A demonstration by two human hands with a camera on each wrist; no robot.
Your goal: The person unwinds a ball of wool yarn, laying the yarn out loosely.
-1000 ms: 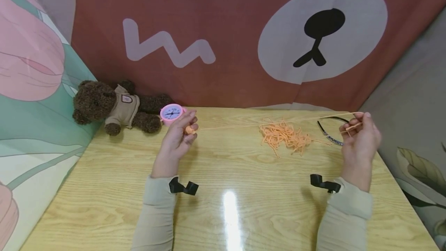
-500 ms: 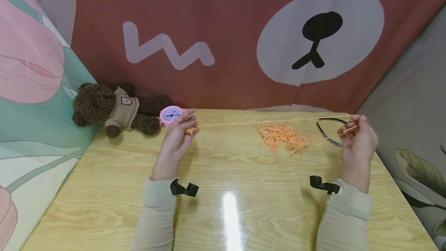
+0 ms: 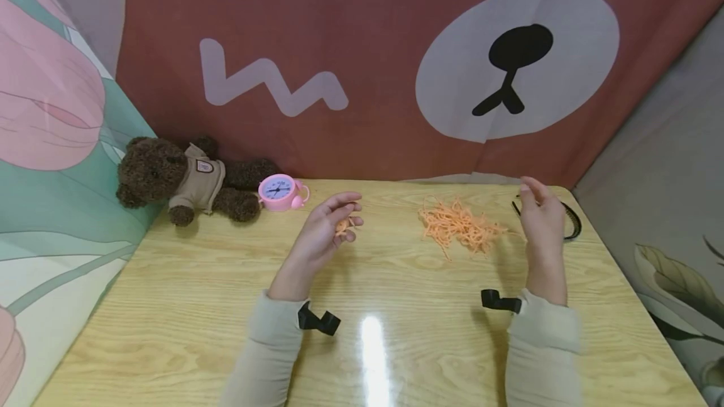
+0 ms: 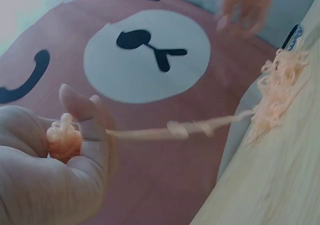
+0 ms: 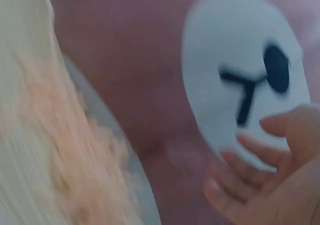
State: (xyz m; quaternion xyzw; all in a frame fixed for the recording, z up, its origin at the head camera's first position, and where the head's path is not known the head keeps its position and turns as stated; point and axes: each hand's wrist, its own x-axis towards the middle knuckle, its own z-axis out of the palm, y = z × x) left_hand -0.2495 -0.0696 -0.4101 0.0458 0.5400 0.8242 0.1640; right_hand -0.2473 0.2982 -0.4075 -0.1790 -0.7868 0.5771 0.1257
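Observation:
My left hand (image 3: 318, 235) holds a small wound ball of orange yarn (image 3: 342, 226) in its curled fingers, left of the table's middle. In the left wrist view the ball of yarn (image 4: 65, 141) sits between thumb and fingers, and a blurred strand (image 4: 160, 133) runs from the hand toward the loose heap. That tangled heap of orange yarn (image 3: 459, 227) lies on the table between my hands. To its right, my right hand (image 3: 543, 226) is raised over the table. The right wrist view shows this hand (image 5: 280, 170) with loosely bent fingers and nothing seen between them.
A dark headband (image 3: 574, 223) lies partly hidden behind my right hand. At the back left are a pink alarm clock (image 3: 278, 192) and a brown teddy bear (image 3: 198, 178) on its side. A printed cloth (image 3: 373, 143) hangs behind the wooden table (image 3: 407, 344).
The strand stretched between my hands is gone from the right hand, which has let go and moved left. My left hand has moved right and slightly down with the yarn ball.

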